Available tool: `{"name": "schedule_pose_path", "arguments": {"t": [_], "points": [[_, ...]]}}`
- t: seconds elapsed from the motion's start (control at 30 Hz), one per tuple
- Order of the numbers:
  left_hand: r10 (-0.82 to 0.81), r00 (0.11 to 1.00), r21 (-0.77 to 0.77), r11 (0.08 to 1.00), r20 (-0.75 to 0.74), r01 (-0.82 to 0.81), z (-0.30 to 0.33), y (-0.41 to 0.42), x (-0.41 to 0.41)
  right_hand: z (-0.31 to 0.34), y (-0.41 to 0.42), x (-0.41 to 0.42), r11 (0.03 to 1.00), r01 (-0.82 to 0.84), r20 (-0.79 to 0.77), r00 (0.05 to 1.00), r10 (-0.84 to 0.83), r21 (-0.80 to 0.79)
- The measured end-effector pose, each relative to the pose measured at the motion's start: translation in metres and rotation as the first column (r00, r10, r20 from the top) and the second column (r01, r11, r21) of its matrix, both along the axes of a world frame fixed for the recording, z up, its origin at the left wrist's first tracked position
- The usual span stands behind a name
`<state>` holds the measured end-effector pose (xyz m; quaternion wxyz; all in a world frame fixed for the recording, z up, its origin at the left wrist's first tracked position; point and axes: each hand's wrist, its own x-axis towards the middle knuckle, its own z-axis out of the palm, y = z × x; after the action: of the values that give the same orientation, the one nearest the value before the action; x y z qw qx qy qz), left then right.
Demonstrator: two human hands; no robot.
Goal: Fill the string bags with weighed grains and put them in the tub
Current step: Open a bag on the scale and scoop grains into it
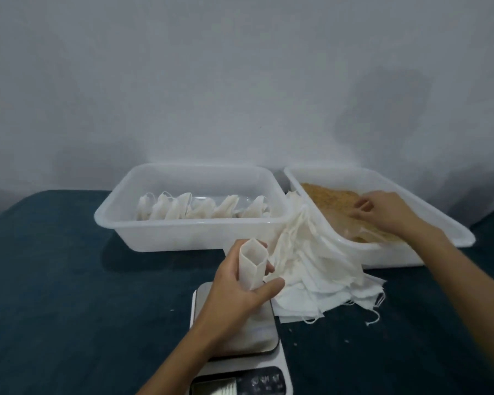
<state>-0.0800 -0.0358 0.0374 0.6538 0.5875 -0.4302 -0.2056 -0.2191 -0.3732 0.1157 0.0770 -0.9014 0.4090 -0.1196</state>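
We keep the left hand (240,292) wrapped around one small white bag (253,266), fingers and thumb curled about its sides so the mouth stands open and faces upward — held that way, we judge, so grain can drop straight in. The bag hovers just above the steel plate of the scale (240,337), which sits nearest to us on the dark blue cloth (54,280); whether the bag's bottom touches the plate we cannot tell, since the hand hides it. Our right hand (382,212) reaches into the tub of grain (451,223) on the right, its fingers curled down at the tan heap as if pinching up a portion, though what it holds, if anything, is not clear. Between that tub and the scale lies a loose pile of empty bags (311,272), strings trailing, draped partly against the tub's near wall — close by for the left hand to take the next one. The other tub (183,235), behind the scale to the left, already holds a row of filled bags (200,209) standing along its middle, so the work looks well begun but far from finished.
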Motion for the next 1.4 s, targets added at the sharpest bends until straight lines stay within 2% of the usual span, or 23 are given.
{"name": "schedule_pose_path", "arguments": {"t": [0.1, 0.3, 0.47, 0.6, 0.7, 0.77, 0.9, 1.0, 1.17, 1.27, 1.4], "points": [[0.012, 0.999, -0.011, 1.000, -0.046, -0.012, 0.003, -0.001, 0.000, -0.024, -0.027, -0.009, 0.993, 0.044, -0.156, 0.987, -0.027, 0.109], [0.071, 0.994, 0.001, 0.998, -0.086, -0.071, 0.000, -0.001, 0.004, -0.031, -0.040, 0.002, 0.992, 0.091, -0.293, 0.954, -0.060, 0.091], [0.081, 0.995, 0.016, 0.997, -0.050, -0.080, -0.003, -0.001, 0.003, -0.035, -0.042, 0.000, 0.994, 0.103, -0.365, 0.925, -0.108, -0.031], [0.072, 0.996, 0.027, 0.997, -0.044, -0.070, -0.003, -0.002, 0.000, -0.029, -0.055, -0.015, 0.978, 0.188, -0.242, 0.948, -0.205, -0.094], [0.067, 0.996, 0.019, 0.998, -0.056, -0.066, -0.001, -0.002, -0.001, -0.025, -0.074, -0.035, 0.961, 0.189, -0.332, 0.910, -0.249, -0.203], [0.081, 0.994, 0.005, 0.997, -0.072, -0.081, 0.001, -0.002, 0.001, -0.024, -0.078, -0.042, 0.965, 0.181, -0.400, 0.883, -0.244, -0.189], [0.096, 0.992, -0.007, 0.995, -0.086, -0.097, 0.002, -0.001, 0.002, -0.025, -0.077, -0.039, 0.956, 0.146, -0.424, 0.871, -0.247, -0.255], [0.101, 0.992, 0.001, 0.995, -0.071, -0.101, 0.001, -0.002, 0.002, -0.025, -0.071, -0.032, 0.950, 0.060, -0.477, 0.854, -0.207, -0.306], [0.099, 0.993, 0.006, 0.995, -0.064, -0.099, 0.002, -0.001, 0.002, -0.024, -0.057, -0.013, 0.923, -0.102, -0.481, 0.871, -0.098, -0.372], [0.102, 0.993, 0.011, 0.995, -0.060, -0.101, 0.002, -0.001, 0.001, -0.026, -0.048, 0.000, 0.944, -0.159, -0.431, 0.902, 0.020, -0.290], [0.108, 0.992, 0.017, 0.994, -0.061, -0.107, 0.002, -0.001, 0.002, -0.028, -0.054, -0.005, 0.984, -0.127, -0.303, 0.949, 0.086, -0.121]]}}
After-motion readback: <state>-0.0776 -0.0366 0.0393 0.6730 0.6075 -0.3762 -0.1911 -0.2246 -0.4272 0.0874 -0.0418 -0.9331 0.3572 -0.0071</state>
